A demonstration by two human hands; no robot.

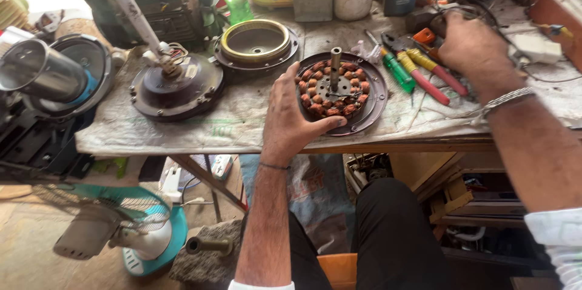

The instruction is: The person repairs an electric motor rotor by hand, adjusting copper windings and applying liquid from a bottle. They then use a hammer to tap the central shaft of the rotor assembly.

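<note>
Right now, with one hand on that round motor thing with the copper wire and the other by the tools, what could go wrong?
1. The left hand grips the stator at its copper coils; fingers might scrape the thin wire.
2. The dark housing under it sits close to the table edge, so a nudge could tip it off.
3. The right hand reaches among screwdrivers and loose cables; it might snag one.

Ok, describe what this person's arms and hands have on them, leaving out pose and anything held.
Both forearms are bare. The left hand has a thin dark thread band round its wrist, and a white sleeve edge shows low on that arm. The right hand has a silver metal chain bracelet at its wrist, with a rolled white sleeve further up. No gloves and no rings are visible.
</note>
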